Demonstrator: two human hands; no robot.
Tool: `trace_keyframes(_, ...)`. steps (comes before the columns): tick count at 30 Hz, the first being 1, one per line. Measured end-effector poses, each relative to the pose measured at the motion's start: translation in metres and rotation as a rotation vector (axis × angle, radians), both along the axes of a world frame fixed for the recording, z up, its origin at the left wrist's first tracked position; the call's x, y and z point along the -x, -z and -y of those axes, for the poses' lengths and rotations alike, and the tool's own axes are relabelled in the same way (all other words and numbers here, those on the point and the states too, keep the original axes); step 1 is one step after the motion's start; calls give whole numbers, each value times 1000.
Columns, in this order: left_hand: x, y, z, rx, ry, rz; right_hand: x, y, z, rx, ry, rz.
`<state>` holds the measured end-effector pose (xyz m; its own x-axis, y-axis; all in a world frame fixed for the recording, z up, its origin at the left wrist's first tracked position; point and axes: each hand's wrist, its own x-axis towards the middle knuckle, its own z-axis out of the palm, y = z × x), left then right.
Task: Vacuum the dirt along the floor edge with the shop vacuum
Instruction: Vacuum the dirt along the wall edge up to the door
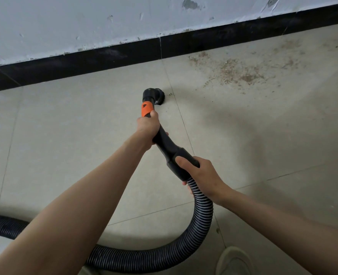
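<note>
A black vacuum wand [165,142] with an orange collar [146,109] ends in a round brush nozzle [157,98] that rests on the beige tile floor. My left hand [147,129] grips the wand just below the orange collar. My right hand [200,172] grips the black cuff where the ribbed hose [200,219] joins. Brown dirt [241,71] is scattered on the tiles to the right of the nozzle, up to the black baseboard [108,56]. A few green specks [170,94] lie right at the brush.
The hose loops down behind my arms and runs off the left edge [1,225]. A white wall with chipped paint [84,22] rises above the baseboard. The toe of a pale shoe [233,261] shows at the bottom right.
</note>
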<state>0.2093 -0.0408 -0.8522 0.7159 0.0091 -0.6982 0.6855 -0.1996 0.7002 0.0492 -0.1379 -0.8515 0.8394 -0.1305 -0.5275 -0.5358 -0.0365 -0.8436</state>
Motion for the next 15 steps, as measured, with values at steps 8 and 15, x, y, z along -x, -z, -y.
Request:
trace_keyframes(8,3,3,59,-36,101,42,10,11,39,11,140,6)
trace_keyframes(15,-4,9,103,-24,185,58,9,19,62,27,234,11)
